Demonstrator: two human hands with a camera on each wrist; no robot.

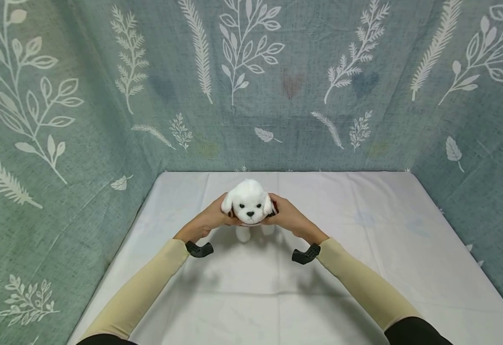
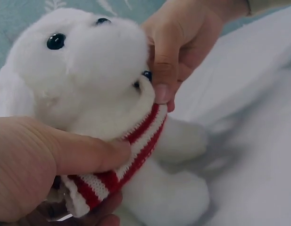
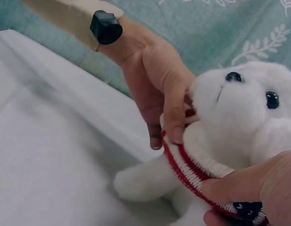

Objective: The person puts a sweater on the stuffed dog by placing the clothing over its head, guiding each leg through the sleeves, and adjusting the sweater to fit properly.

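A white plush dog [image 1: 249, 196] with black eyes and nose faces the head camera near the back of the table. Its body is mostly hidden behind its head and my hands. A red-and-white striped knit garment [image 2: 144, 136] lies across its chest, with a navy patch at one side in the right wrist view. On the dog's right side my left hand [image 1: 211, 218] pinches the garment's edge, thumb on top and fingers beneath. Opposite it, my right hand [image 1: 292, 219] pinches the other end near the neck. The dog's front paws [image 1: 243, 234] hang below the garment.
A white cloth [image 1: 251, 306] with fold creases covers the table. Teal curtains [image 1: 251, 129] with white leaf prints stand along the back and both sides. Black wrist cameras [image 1: 306, 254] sit at the cuffs of the beige sleeves [image 1: 147, 287].
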